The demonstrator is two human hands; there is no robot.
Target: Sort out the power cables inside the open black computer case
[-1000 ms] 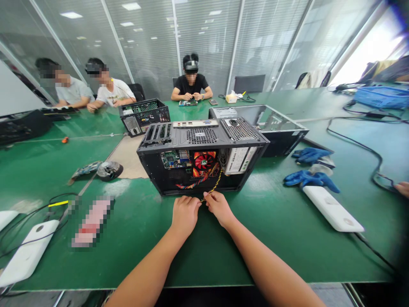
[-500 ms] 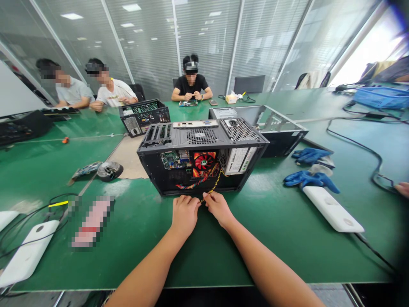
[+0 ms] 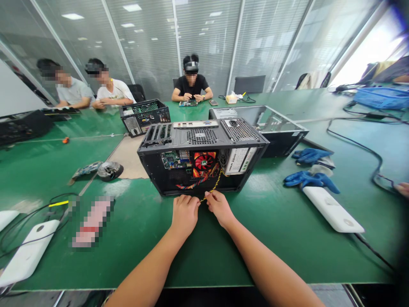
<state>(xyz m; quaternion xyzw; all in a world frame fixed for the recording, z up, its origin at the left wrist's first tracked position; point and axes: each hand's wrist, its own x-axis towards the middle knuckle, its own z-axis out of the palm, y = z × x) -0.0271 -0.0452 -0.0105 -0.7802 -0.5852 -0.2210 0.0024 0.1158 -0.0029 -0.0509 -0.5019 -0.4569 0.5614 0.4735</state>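
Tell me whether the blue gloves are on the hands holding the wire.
No, the blue gloves lie on the table, while the left hand and right hand are bare.

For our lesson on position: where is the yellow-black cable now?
In the head view, the yellow-black cable is below and right of centre, running from beside the power supply in the computer case to the left hand and right hand.

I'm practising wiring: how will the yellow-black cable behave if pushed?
Probably floppy: the cable curves out of the case. Likely light, being so thin. Pushed endwise, it may buckle, since it is bent.
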